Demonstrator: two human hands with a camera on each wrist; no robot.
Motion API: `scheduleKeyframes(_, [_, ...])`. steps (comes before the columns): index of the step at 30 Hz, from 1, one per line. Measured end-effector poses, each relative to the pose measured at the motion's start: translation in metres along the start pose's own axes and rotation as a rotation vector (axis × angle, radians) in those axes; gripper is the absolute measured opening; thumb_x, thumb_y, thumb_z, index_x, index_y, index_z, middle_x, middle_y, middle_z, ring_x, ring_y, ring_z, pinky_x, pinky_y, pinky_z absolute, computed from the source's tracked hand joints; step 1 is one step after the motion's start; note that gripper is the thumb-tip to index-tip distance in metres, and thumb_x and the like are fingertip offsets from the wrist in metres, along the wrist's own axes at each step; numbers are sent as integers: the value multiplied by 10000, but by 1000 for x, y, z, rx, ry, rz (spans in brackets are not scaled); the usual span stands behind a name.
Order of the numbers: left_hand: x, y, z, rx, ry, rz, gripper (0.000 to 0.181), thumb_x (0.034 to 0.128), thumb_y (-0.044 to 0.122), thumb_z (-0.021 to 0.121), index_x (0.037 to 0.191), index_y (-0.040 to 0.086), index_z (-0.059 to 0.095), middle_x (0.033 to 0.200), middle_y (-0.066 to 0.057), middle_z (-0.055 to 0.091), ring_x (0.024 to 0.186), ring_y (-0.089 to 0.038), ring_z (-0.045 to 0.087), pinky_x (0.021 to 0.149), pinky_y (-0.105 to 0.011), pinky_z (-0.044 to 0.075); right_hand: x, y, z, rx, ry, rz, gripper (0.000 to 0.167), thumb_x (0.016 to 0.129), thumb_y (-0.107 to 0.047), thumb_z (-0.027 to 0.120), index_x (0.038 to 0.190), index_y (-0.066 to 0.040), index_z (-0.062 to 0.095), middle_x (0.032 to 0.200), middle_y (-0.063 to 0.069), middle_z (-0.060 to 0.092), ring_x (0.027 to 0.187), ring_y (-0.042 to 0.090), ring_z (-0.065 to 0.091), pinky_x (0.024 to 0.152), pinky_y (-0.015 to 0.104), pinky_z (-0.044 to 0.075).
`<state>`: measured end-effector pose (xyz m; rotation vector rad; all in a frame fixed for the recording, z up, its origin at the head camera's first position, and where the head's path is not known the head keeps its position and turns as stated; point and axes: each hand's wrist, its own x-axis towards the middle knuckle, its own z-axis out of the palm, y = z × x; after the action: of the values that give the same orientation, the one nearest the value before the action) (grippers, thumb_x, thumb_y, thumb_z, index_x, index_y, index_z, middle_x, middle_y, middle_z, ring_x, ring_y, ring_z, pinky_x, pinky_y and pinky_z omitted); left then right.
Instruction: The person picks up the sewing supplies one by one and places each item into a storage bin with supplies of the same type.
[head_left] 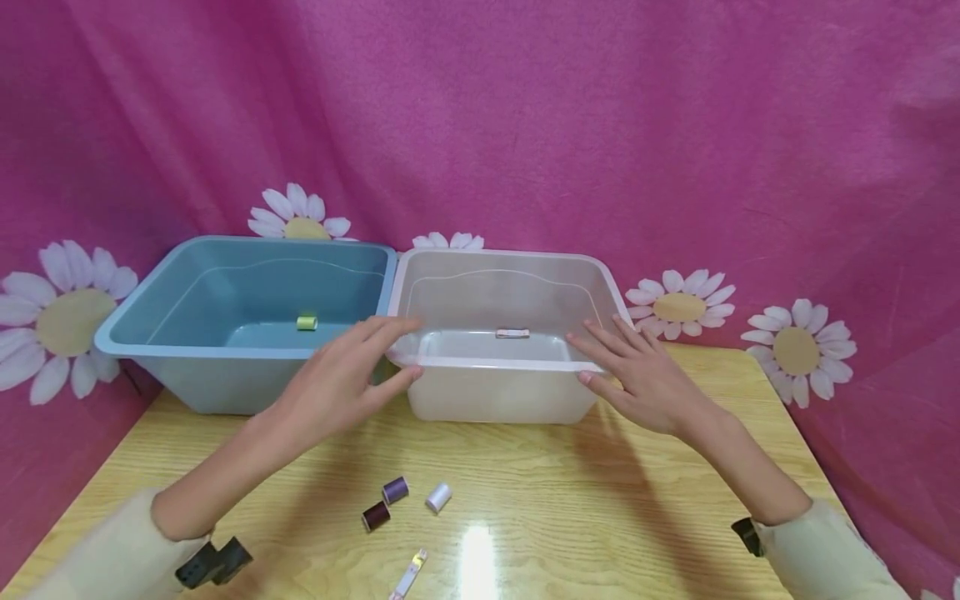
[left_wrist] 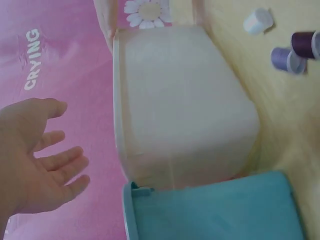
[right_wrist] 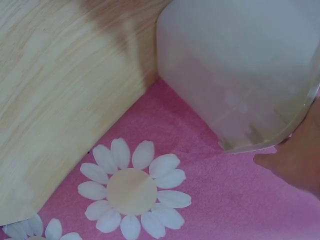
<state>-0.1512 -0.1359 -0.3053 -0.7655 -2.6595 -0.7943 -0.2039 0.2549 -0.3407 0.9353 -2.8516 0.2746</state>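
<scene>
A whitish bin stands on the table with a small pale packet lying inside. At its left corner is my left hand, fingers extended and slightly spread; the left wrist view shows this hand apart from the bin wall, holding nothing. My right hand is at the bin's right rim with fingers spread. In the right wrist view, the hand is at the rim's edge, partly cut off by the frame; whether it touches is unclear.
Left of the whitish bin stands a blue bin with a yellow-green spool inside. Nearer on the table are a purple spool, a dark spool, a white spool and a narrow packet. A pink flowered cloth hangs behind.
</scene>
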Motion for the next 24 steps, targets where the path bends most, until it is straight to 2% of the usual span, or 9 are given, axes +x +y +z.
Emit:
scheduleKeyframes(3, [-9, 0, 5, -93, 24, 23, 462, 903, 187, 768, 1325, 79, 612, 1291, -81, 624, 1148, -245, 593, 894, -446, 539, 0, -1, 1, 10, -14, 3, 549, 1050, -457, 451, 1555, -257, 375, 1601, 81, 306, 1476, 416, 147, 1143, 637, 102])
scheduleKeyframes(7, [-24, 1, 12, -209, 25, 27, 379, 877, 102, 784, 1235, 77, 663, 1198, -15, 667, 1053, -172, 617, 876, -387, 542, 0, 0, 2, 9, -18, -1, 542, 1056, -450, 437, 1557, -256, 369, 1602, 79, 304, 1477, 412, 151, 1153, 614, 107])
scheduleKeyframes(10, [-36, 0, 17, -242, -2, 3, 374, 870, 98, 789, 1222, 104, 666, 1174, 24, 673, 1032, -157, 625, 866, -372, 546, 0, 1, 2, 8, -18, -6, 537, 1059, -440, 432, 1560, -257, 362, 1602, 80, 305, 1476, 411, 156, 1157, 603, 114])
scheduleKeyframes(14, [-50, -6, 27, -271, -65, -63, 365, 887, 107, 771, 1233, 122, 656, 1185, 25, 671, 1058, -195, 634, 886, -390, 543, -1, 0, 2, 9, -17, -6, 538, 1059, -435, 434, 1560, -252, 362, 1603, 74, 304, 1475, 411, 160, 1157, 599, 123])
scheduleKeyframes(17, [-59, -14, 36, -294, -84, -111, 355, 892, 107, 766, 1228, 122, 653, 1186, 25, 675, 1057, -186, 641, 890, -381, 541, -1, 0, 2, 9, -13, -6, 540, 1058, -436, 435, 1560, -250, 363, 1602, 73, 307, 1476, 404, 164, 1159, 595, 121])
scheduleKeyframes(20, [-70, -22, 47, -314, -78, -120, 358, 887, 90, 767, 1222, 106, 643, 1170, 11, 679, 1041, -168, 647, 879, -357, 542, 0, 0, 3, 6, -6, -9, 540, 1058, -436, 432, 1559, -248, 364, 1602, 69, 308, 1477, 396, 168, 1162, 590, 113])
scheduleKeyframes(24, [-82, -33, 59, -360, -87, -119, 361, 880, 58, 765, 1215, 77, 631, 1135, -24, 684, 1026, -209, 660, 865, -348, 546, 1, -1, 4, 0, -5, -12, 535, 1060, -436, 425, 1559, -255, 363, 1606, 57, 300, 1478, 390, 168, 1166, 586, 102])
